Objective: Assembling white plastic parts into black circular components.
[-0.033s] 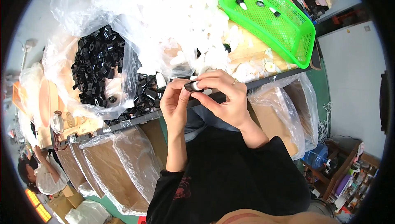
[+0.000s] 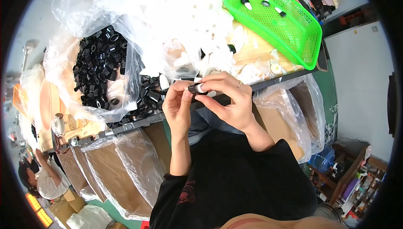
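Just over the near table edge, my left hand (image 2: 178, 105) pinches a small black ribbed cap (image 2: 193, 88) between thumb and fingers. A white piece (image 2: 200, 87) sits at the cap's right end, with the fingertips of my right hand (image 2: 234, 101) closed on it. How deep the white piece goes into the cap is hidden by my fingers. Loose black caps (image 2: 147, 96) lie to the left of my left hand, beside a white pointed piece (image 2: 164, 82). White parts (image 2: 251, 72) are spread beyond my right hand.
A clear plastic bag (image 2: 63, 67) full of black rings stands at left. At far right, a green basket (image 2: 308, 61) holds several black-and-white pieces. Bagged cartons (image 2: 113, 166) stand below the table edge (image 2: 142, 122). Another person (image 2: 50, 178) is at lower left.
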A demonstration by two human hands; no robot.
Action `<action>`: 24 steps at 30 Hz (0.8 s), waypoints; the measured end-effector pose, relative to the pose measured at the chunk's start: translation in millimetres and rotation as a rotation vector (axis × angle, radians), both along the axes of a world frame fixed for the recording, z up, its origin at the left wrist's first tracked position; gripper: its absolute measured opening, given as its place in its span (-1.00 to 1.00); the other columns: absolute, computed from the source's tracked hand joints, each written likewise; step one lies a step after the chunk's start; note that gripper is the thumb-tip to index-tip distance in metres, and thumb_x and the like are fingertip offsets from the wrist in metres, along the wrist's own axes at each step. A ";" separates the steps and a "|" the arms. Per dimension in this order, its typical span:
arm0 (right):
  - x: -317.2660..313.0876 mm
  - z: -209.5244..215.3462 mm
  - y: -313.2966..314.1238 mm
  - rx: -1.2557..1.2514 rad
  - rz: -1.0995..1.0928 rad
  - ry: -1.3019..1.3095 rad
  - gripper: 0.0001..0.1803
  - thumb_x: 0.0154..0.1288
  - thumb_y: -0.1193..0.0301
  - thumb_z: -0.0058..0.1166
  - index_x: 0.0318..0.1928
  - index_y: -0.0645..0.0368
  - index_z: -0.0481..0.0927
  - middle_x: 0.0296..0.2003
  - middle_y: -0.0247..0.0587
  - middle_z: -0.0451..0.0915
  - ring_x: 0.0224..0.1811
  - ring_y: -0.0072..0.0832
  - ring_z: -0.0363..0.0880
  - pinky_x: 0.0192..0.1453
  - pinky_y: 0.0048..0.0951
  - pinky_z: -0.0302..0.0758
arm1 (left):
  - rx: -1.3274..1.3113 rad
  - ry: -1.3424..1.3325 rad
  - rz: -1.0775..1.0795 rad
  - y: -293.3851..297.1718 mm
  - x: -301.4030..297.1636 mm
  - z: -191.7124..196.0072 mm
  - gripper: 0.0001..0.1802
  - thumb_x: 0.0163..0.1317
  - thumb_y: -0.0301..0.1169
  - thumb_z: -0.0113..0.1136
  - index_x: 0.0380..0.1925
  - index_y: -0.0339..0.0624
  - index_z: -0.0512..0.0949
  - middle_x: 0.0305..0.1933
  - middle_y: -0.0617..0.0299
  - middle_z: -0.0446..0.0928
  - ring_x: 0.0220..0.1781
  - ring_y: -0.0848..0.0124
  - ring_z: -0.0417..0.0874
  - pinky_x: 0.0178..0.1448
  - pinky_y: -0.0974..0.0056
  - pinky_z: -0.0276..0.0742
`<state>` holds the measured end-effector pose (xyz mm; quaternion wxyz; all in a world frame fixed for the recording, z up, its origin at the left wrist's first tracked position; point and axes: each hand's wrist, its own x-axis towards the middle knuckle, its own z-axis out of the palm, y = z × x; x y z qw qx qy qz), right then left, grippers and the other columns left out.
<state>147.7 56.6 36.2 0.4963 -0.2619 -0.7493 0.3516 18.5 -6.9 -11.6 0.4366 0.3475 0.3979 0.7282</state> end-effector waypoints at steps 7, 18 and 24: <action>2.0 -3.5 -4.9 -0.076 -0.034 0.095 -0.75 -0.02 0.66 0.37 -0.26 0.32 0.65 -0.21 -0.12 0.65 -0.23 -0.43 0.65 -0.15 -0.50 0.56 | -0.054 0.081 0.073 -2.9 4.7 12.2 -0.89 0.38 -0.47 0.11 -0.22 -0.32 0.48 -0.21 0.26 0.53 -0.17 0.56 0.50 -0.01 0.47 0.39; 4.2 6.2 -7.9 -0.095 0.049 0.026 -0.76 0.01 0.60 0.39 -0.27 0.30 0.65 -0.22 -0.15 0.65 -0.26 -0.45 0.65 -0.20 -0.51 0.58 | 0.079 0.150 -0.028 -3.2 -7.1 15.6 -0.84 0.34 -0.50 0.13 -0.16 -0.37 0.50 -0.12 0.14 0.54 -0.10 0.45 0.51 0.03 0.42 0.37; 3.1 15.9 -9.0 0.062 0.000 -0.014 -0.73 -0.03 0.56 0.43 -0.27 0.21 0.64 -0.25 -0.19 0.66 -0.30 -0.38 0.66 -0.28 -0.48 0.58 | 0.089 0.077 -0.084 -3.8 -9.5 5.8 -0.83 0.29 -0.49 0.21 -0.18 -0.37 0.52 -0.14 0.12 0.55 -0.12 0.43 0.54 0.00 0.38 0.43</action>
